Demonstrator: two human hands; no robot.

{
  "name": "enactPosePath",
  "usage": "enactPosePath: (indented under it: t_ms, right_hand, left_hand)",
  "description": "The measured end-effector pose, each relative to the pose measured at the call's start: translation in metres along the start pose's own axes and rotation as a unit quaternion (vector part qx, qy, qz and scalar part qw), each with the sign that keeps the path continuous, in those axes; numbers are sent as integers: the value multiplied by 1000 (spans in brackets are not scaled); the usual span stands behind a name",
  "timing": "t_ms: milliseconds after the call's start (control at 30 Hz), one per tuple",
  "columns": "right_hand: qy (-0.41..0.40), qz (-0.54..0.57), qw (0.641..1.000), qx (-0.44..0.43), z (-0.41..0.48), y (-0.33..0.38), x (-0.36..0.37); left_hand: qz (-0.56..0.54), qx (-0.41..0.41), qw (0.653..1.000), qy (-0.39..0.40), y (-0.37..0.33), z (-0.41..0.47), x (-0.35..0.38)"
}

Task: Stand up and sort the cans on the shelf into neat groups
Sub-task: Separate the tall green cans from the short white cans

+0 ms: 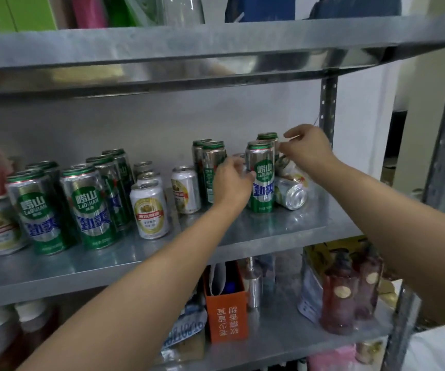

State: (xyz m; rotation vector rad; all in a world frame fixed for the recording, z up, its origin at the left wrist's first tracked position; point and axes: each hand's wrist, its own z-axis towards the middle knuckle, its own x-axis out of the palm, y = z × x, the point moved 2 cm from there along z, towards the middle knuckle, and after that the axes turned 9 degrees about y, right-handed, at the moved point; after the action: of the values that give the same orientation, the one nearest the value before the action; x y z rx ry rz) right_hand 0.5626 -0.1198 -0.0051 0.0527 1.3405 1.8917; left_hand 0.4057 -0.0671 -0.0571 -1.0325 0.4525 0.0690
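Observation:
Tall green-and-silver cans stand on the steel shelf (242, 231) in a left group (90, 207) and a middle pair (212, 167). Short white-and-gold cans (149, 210) stand between them. My left hand (232, 183) wraps the left side of a front tall green can (260, 180) at the right. My right hand (307, 148) pinches the upper right rim of a second tall green can (267, 136) just behind it. Under my right wrist, two short cans (291, 194) lie tipped over. A short can top (238, 155) peeks out behind my left hand.
The upper shelf edge (162, 49) hangs low above the cans. A perforated steel post (328, 108) stands right behind my right hand. On the shelf below are an orange box (226, 311), a metal cup (253, 285) and red bottles (342, 290).

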Motion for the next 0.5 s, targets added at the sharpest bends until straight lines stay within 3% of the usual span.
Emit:
enactPosePath:
  t_ms: [67, 167, 267, 400, 500]
  right_hand:
    - [-3, -48, 998, 47, 4, -18, -9]
    - [45, -101, 986, 123, 7, -42, -11]
    - [95, -119, 977, 147, 12, -61, -7]
    - [71, -174, 972, 143, 29, -73, -15]
    - [98, -242, 960, 97, 40, -74, -20]
  left_hand:
    - [-14, -6, 1000, 14, -1, -4, 14]
    - [-26, -67, 990, 123, 0, -9, 43]
    - [-63, -125, 970, 198, 6, -9, 68]
    - [-74, -131, 967, 207, 4, -4, 84]
    - [-53, -90, 974, 202, -12, 4, 92]
